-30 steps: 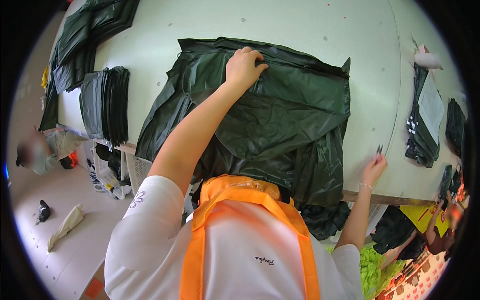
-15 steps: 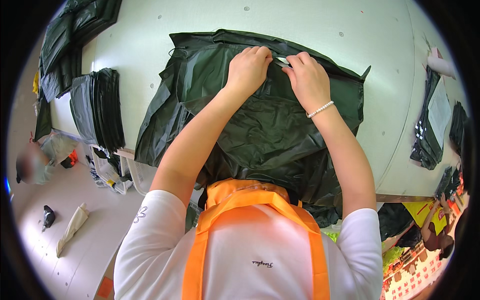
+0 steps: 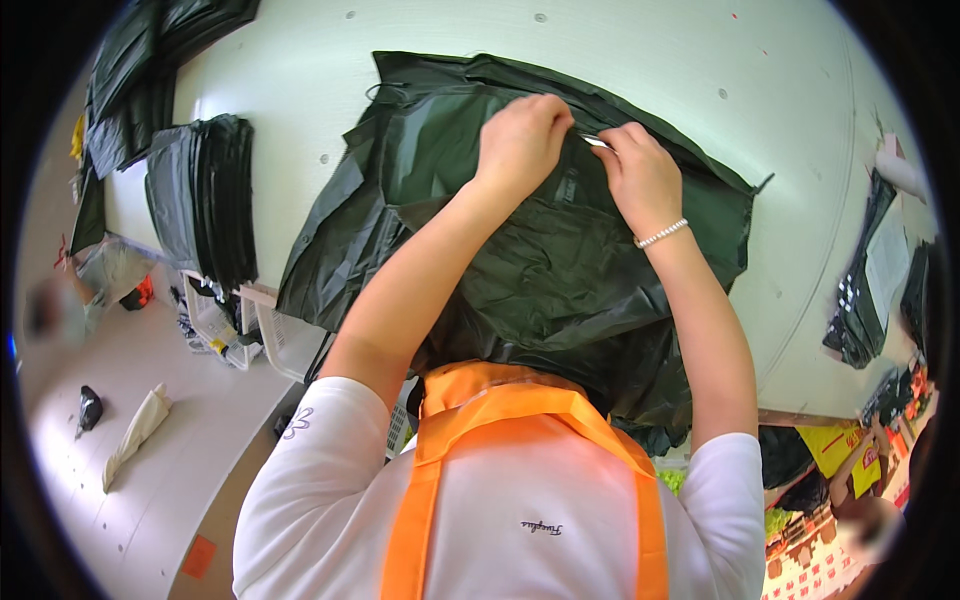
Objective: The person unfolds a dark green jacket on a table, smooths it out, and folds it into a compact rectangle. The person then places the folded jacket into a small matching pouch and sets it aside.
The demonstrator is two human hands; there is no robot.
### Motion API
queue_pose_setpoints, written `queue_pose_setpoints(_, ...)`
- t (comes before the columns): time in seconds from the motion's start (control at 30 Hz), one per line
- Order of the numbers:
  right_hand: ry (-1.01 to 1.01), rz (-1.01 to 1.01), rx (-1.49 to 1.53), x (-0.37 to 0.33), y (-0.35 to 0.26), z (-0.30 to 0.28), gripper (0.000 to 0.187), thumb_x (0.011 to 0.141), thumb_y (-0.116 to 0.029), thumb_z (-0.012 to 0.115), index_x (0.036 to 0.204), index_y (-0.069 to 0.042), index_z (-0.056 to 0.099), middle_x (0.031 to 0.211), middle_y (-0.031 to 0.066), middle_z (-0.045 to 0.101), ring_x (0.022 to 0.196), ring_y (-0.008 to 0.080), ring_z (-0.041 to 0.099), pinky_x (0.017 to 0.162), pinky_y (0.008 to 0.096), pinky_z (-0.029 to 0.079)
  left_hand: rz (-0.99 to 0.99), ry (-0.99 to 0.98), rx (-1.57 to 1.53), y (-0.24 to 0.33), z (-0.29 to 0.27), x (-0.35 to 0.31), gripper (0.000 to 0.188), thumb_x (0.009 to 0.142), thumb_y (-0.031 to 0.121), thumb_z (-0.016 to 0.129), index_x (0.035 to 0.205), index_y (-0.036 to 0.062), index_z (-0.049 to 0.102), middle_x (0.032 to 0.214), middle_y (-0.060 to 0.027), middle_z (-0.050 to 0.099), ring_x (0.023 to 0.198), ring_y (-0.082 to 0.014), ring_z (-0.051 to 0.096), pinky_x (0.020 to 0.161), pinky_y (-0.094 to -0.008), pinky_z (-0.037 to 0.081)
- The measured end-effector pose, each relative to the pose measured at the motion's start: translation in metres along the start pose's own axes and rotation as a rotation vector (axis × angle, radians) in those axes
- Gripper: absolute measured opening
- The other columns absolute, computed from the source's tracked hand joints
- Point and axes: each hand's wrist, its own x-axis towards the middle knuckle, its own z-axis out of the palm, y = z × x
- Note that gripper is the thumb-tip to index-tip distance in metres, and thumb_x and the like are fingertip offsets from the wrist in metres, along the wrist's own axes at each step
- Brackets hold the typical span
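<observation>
A thin, shiny dark green cloth piece [image 3: 550, 265], perhaps a garment, lies spread and wrinkled in front of me, its near part hanging against my orange apron. My left hand [image 3: 522, 145] is closed in a pinch on the cloth near its far edge. Just to the right, my right hand [image 3: 643, 175] has its fingers closed round a small pale, shiny tool [image 3: 596, 142], perhaps snips; most of it is hidden in the hand. The tool's tip points toward the left fingertips and is close to the cloth. A beaded bracelet [image 3: 662, 234] circles my right wrist.
Folded dark cloth pieces [image 3: 200, 195] are stacked at the left on the pale table [image 3: 780, 120], with more behind. Dark pieces with a paper sheet [image 3: 886, 260] lie at the right. White baskets [image 3: 225, 325] stand below the left edge. Other people are at both sides.
The whole view has shifted a little, so cloth and hands appear farther right. The hands keep the same grip; the right one sits slightly lower relative to the left.
</observation>
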Motion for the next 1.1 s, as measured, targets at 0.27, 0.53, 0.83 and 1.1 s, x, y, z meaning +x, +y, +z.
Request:
queue_pose_setpoints(0.27, 0.018, 0.036, 0.132, 0.005, -0.02, 0.01, 0.019, 0.08, -0.019, 0.068, 0.092, -0.006, 0.062, 0.086, 0.0065, 0.057, 0.078, 0.0256, 0.059, 0.067, 0.0363, 0.048, -0.446, 0.086, -0.01, -0.045, -0.059, 0.03, 0.019, 0.072, 0.022, 0.075, 0.082, 0.0055, 0.074, 0.074, -0.01, 0.069, 0.065, -0.0194, 0.064, 0.065, -0.0283, 0.05)
queue_pose_setpoints(0.53, 0.018, 0.033, 0.161, 0.028, -0.042, 0.026, 0.02, 0.081, -0.022, 0.068, 0.092, -0.007, 0.062, 0.087, 0.0058, 0.058, 0.08, 0.0253, 0.06, 0.068, 0.0365, 0.049, -0.375, 0.03, 0.071, -0.058, -0.04, 0.025, 0.022, 0.072, 0.022, 0.076, 0.082, 0.0032, 0.073, 0.075, -0.0096, 0.069, 0.066, -0.0173, 0.064, 0.065, -0.0286, 0.049)
queue_pose_setpoints(0.83, 0.036, 0.011, 0.152, 0.061, -0.059, 0.052, 0.017, 0.083, -0.022, 0.065, 0.089, -0.007, 0.062, 0.085, 0.0061, 0.058, 0.079, 0.0255, 0.061, 0.067, 0.0367, 0.049, -0.524, 0.044, -0.336, -0.065, -0.048, 0.025, 0.017, 0.077, 0.013, 0.072, 0.086, -0.0019, 0.071, 0.072, -0.0031, 0.066, 0.066, -0.006, 0.055, 0.062, -0.0206, 0.045)
queue_pose_setpoints(1.1, 0.04, -0.05, 0.105, 0.066, -0.056, 0.059, 0.015, 0.083, -0.022, 0.065, 0.086, -0.007, 0.063, 0.083, 0.0053, 0.059, 0.076, 0.0263, 0.061, 0.064, 0.0368, 0.049, -0.509, 0.095, -0.333, -0.066, -0.046, 0.024, 0.018, 0.078, 0.015, 0.073, 0.085, -0.0015, 0.07, 0.071, -0.0032, 0.066, 0.065, -0.0055, 0.055, 0.062, -0.0205, 0.044)
